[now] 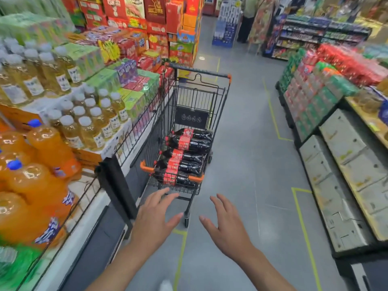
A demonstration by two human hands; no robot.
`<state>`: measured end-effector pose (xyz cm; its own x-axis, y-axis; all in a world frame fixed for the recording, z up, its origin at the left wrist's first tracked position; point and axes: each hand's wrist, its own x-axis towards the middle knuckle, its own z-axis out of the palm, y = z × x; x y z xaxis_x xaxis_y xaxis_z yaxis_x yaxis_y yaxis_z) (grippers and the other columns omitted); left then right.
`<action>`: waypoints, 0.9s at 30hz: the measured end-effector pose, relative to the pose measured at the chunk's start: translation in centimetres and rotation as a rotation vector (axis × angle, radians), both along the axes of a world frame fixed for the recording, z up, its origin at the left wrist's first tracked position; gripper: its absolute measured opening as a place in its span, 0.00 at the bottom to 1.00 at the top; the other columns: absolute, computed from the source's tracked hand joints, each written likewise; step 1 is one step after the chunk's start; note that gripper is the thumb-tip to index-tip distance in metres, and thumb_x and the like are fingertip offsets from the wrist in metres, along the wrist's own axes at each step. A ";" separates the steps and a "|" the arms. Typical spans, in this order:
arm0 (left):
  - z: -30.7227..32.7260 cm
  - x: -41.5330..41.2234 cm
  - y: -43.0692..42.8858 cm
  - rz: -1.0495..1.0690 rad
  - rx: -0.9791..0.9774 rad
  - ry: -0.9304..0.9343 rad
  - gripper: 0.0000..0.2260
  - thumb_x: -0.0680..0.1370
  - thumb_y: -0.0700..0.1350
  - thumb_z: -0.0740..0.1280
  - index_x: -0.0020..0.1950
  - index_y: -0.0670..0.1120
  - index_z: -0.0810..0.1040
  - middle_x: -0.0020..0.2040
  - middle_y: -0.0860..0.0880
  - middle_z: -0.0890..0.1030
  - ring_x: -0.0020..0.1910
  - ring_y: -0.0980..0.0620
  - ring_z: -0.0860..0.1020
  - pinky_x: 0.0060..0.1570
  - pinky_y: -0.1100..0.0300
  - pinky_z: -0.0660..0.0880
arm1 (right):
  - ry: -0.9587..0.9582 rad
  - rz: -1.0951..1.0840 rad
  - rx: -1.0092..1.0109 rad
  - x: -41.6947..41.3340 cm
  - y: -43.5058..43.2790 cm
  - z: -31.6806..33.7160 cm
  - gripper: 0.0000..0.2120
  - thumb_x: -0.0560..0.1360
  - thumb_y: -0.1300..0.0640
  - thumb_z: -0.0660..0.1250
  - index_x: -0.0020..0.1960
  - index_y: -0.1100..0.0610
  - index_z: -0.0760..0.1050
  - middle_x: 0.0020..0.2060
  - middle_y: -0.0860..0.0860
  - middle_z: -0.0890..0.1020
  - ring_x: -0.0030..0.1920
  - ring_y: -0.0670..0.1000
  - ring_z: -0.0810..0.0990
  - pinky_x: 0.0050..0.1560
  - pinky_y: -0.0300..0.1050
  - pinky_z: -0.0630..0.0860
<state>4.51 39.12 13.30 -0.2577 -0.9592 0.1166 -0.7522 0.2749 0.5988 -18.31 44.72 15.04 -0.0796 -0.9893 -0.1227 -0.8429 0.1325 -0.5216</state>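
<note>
Grey speckled flooring [247,164], marked with yellow tape lines [302,223], is running down a supermarket aisle, with stacked drinks crowding both sides. A black wire shopping cart [201,71] with orange corner guards is standing just ahead, close against the wire fence [144,122] of the left display. Dark cola bottles [189,143] with red labels are lying stacked in its basket.

Both hands are reaching toward its near end, fingers spread and holding nothing. The left hand [153,217] is overlapping the cart's lower edge with its fingertips, though contact is unclear. The right hand [224,225] is hovering apart, over the floor.

Orange drink bottles [42,148] with blue caps and pale yellow bottles [92,127] with white caps are lining the left shelf. Pale cardboard cartons [344,164] are sitting low on the right.

Label print is blurring past reading. A black placard [192,117] in the cart is showing small white icons.
</note>
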 end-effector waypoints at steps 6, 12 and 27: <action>-1.0 -2.8 -7.9 -0.094 0.062 -0.033 0.25 0.76 0.62 0.70 0.72 0.60 0.75 0.75 0.56 0.71 0.76 0.52 0.68 0.69 0.44 0.71 | 0.027 -0.070 0.011 -2.1 -6.4 -0.4 0.44 0.72 0.26 0.45 0.81 0.49 0.59 0.81 0.48 0.58 0.81 0.49 0.53 0.80 0.49 0.55; -2.5 -6.1 -14.2 -0.134 0.090 -0.047 0.25 0.77 0.58 0.73 0.73 0.60 0.73 0.75 0.58 0.69 0.75 0.54 0.67 0.72 0.49 0.69 | 0.033 -0.091 0.042 -5.9 -12.6 -1.4 0.34 0.81 0.34 0.58 0.81 0.50 0.58 0.81 0.48 0.57 0.80 0.49 0.54 0.80 0.47 0.54; -4.9 -12.5 -28.4 0.053 0.267 -0.089 0.24 0.80 0.57 0.69 0.75 0.59 0.70 0.76 0.60 0.66 0.75 0.56 0.66 0.72 0.53 0.69 | 0.023 0.144 0.106 -14.2 -33.6 -5.0 0.33 0.81 0.36 0.59 0.81 0.51 0.60 0.80 0.50 0.61 0.80 0.51 0.56 0.78 0.50 0.57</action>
<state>-8.00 10.72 8.38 -0.2041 -0.9654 -0.1624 -0.8143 0.0753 0.5756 -32.54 11.12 10.01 0.0581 -0.9722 -0.2270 -0.8686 0.0629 -0.4915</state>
